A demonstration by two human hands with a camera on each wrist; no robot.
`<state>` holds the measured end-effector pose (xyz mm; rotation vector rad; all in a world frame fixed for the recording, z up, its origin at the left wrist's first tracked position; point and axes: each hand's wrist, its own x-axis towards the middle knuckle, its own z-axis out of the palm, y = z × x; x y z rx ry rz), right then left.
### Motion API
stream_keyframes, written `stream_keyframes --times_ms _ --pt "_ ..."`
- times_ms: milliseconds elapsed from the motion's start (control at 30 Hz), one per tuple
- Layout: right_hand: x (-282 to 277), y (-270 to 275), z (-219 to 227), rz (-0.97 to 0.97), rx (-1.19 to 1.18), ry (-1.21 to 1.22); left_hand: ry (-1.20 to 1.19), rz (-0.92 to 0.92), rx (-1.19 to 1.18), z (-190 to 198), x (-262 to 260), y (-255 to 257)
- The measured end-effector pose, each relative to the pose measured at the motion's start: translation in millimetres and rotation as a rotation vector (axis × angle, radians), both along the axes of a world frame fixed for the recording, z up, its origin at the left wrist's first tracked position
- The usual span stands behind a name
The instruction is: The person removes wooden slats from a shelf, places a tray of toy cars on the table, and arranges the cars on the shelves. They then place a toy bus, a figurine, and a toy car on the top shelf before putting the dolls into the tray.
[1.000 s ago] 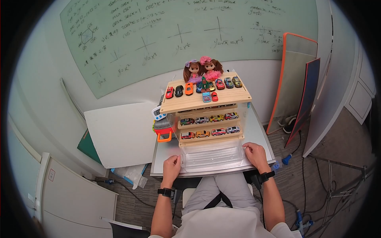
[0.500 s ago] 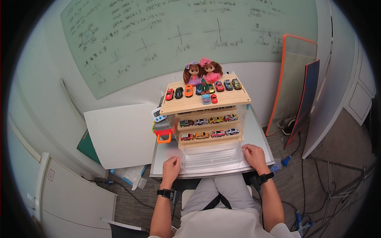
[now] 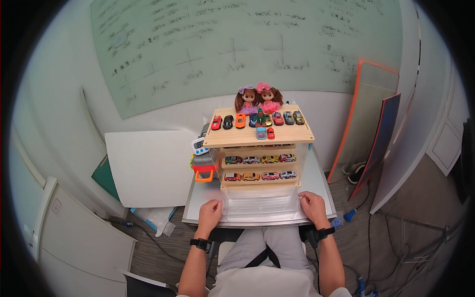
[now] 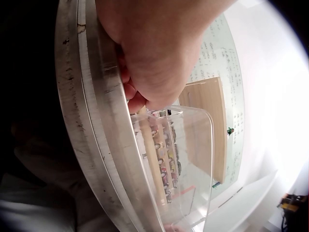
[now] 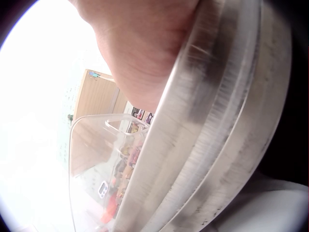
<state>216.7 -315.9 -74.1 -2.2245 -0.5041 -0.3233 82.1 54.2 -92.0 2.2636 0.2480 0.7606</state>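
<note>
A clear plastic bin [image 3: 260, 213] stands at the front of the white table, before a wooden display rack [image 3: 292, 139]. My left hand [image 3: 210, 214] rests by the bin's left side, its fingers curled in. Beside the bin's upper right corner lies my right hand [image 3: 312, 205], also with curled fingers. In the left wrist view, the hand's fingertips [image 4: 136, 102] tuck inward at the metal table edge, close to the bin's rim. From the right wrist, the bin [image 5: 89, 159] shows just past the hand, whose fingers are hidden.
Toy cars [image 3: 269, 159] line the rack's shelves and top, with two dolls [image 3: 269, 99] at the back. A red and grey case with an orange handle [image 3: 204, 176] stands left of the rack. The metal table edge [image 4: 104, 135] runs under both wrists.
The head view has tilted and shifted, so the scene sits lower in the picture. Hands, bin and rack keep their places relative to one another.
</note>
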Motion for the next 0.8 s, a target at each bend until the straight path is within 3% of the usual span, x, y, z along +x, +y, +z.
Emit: stream_keyframes --times_ms 800 --pt "7.8 -0.7 -13.3 0.010 -0.002 -0.022 -0.049 0.019 -0.002 10.6 -6.6 -5.6"
